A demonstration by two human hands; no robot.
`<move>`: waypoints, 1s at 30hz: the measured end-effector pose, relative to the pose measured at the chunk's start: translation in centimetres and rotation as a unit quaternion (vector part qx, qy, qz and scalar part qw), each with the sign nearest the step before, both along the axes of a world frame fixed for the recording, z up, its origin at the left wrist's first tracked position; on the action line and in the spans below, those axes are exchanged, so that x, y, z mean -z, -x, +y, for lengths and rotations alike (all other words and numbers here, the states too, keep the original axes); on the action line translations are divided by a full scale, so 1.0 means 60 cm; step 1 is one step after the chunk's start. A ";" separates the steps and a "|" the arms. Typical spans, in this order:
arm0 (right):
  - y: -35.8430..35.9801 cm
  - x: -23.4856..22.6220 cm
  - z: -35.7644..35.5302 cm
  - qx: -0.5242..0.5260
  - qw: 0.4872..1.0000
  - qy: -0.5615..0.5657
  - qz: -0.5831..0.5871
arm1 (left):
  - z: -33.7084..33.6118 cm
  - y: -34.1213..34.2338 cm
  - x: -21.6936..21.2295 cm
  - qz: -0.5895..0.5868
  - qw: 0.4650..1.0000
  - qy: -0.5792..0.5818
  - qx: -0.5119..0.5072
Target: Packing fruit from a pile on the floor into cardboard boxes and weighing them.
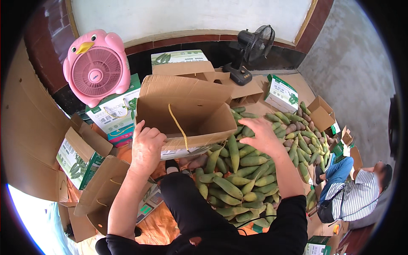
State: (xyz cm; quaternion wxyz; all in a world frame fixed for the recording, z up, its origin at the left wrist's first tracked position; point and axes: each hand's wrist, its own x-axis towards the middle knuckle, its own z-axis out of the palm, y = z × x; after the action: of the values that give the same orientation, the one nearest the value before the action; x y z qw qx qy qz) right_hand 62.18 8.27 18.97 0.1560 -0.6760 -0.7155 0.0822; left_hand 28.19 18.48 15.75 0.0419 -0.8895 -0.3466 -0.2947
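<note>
Below a tiled wall, an open carton is near heaped green vegetables. The left hand clamps its near rim; the right hand spreads by its corner. Positioning seems underway; next calls for steady support.

Worn on the person's head, the camera looks steeply down and forward over a black-clothed knee, near enough that the bare left hand and bare right hand sit large around mid-frame by an open brown cardboard box, their forearms entering from the lower edge. Its wide fisheye view also reaches a framed white wall panel farther ahead, its lower edge bowed, and a striped-shirted co-worker tilted near the right rim, while the corners fall to black.
</note>
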 end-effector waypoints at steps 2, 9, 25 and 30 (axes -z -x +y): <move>-0.022 0.035 0.000 -0.023 0.997 0.003 0.075 | 0.002 0.000 -0.007 -0.026 0.999 0.024 0.015; -0.010 -0.004 0.028 -0.062 0.995 -0.077 0.013 | 0.016 0.033 -0.012 -0.129 0.982 0.129 0.039; 0.097 -0.112 0.019 -0.183 0.968 -0.121 -0.119 | 0.034 0.014 0.013 -0.128 0.879 0.459 0.020; 0.134 -0.105 0.033 -0.191 0.965 -0.155 -0.090 | 0.010 0.047 -0.032 -0.083 0.969 0.211 -0.093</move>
State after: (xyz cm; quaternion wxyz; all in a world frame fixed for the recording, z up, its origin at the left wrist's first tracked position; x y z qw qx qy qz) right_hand 54.15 10.26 25.29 0.1750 -0.4988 -0.8465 -0.0628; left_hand 25.38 19.05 17.65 -0.1483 -0.8145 -0.4847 -0.2821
